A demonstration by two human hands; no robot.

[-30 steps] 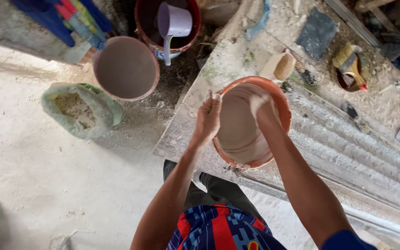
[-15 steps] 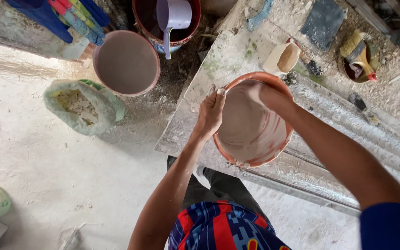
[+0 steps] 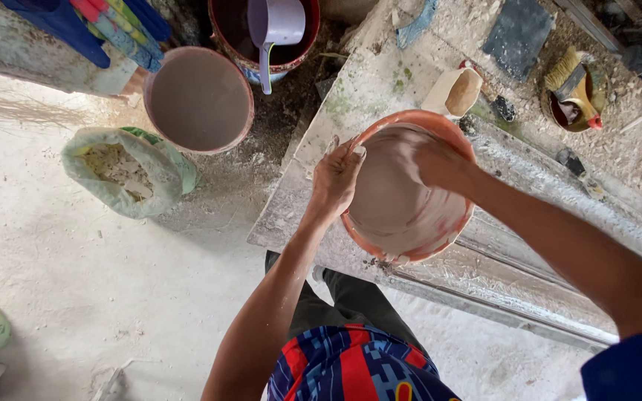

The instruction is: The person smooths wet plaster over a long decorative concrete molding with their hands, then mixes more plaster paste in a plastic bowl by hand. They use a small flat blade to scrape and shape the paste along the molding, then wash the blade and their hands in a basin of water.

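An orange basin (image 3: 440, 119) stands on a dusty workbench (image 3: 351, 96), its inside coated with pale grey-pink paste (image 3: 395, 212). My left hand (image 3: 336, 182) grips the basin's left rim, thumb over the edge. My right hand (image 3: 440, 163) reaches inside at the upper right, with its fingers pressed down against the coated inner wall. It holds no tool. Both forearms are dusted white.
On the floor to the left stand a bucket of grey liquid (image 3: 198, 100), a dark red bucket with a lilac scoop (image 3: 276, 22) and an open sack of white chunks (image 3: 120, 171). On the bench are a beige cup (image 3: 455, 93), a brush in a bowl (image 3: 574, 82) and a dark tile (image 3: 518, 33).
Both hands stay at the basin. My right arm has swung out to the right and the hand sits slightly deeper inside. The view has shifted a little.
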